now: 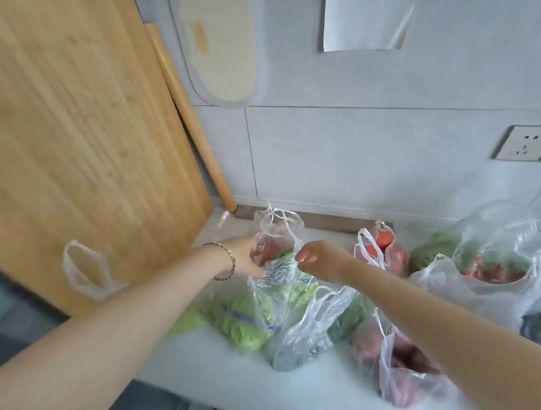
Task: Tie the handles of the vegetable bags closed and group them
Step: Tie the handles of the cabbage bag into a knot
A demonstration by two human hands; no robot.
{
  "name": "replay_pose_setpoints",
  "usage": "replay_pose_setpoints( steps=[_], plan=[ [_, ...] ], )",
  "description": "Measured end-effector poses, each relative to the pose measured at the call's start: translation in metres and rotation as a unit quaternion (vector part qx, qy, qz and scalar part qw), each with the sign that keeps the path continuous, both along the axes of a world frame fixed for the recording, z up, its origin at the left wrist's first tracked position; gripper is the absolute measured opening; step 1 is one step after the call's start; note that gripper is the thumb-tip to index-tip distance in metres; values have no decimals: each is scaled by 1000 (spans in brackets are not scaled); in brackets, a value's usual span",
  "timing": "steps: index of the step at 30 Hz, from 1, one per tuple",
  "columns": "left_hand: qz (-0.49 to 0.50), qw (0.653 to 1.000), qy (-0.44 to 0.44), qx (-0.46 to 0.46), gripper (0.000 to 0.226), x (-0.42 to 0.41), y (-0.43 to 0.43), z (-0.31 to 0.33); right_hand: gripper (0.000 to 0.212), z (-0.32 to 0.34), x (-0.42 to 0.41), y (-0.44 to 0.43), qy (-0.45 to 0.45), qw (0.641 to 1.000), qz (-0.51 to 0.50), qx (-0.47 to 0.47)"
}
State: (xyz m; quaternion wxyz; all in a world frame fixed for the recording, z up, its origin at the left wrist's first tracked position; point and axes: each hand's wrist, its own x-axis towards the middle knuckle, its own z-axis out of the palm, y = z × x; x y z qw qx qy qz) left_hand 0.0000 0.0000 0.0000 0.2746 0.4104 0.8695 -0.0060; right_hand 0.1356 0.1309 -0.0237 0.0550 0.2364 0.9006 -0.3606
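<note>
Tying step, I think. Clear plastic bag w/ reddish vegetables (272,246) stands at back of white table (207,359), near wall. Left hand (246,258) on its side, fingers hidden, grip unclear. Right hand (316,258) curled, pinching thin handle strand (290,235). Next: pull knot tight.

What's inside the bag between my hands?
Through the clear bag you can see something reddish on top and some green below it. The left hand gripping it and the crumpled plastic hide the rest.
</note>
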Motion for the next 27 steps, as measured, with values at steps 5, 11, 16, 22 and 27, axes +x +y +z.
replay_pose_setpoints(
  steps=[5,11,16,22,27],
  plan=[
    [-75,989,121,-38,15,-23,-21,-14,52,-21,-29,-6,6,997,-81,-2],
    [-31,944,255,206,20,-50,-30,-9,65,-32,-84,9,19,981,-190,26],
    [142,940,-70,303,35,-71,-22,-21,19,-42,-110,17,23,986,-164,7],
    [355,680,-546,338,43,-95,-11,-25,29,-25,-87,7,193,922,-288,-172],
    [333,673,-540,381,36,-103,-11,-37,43,-17,-71,-9,236,902,-302,-199]
  ],
)
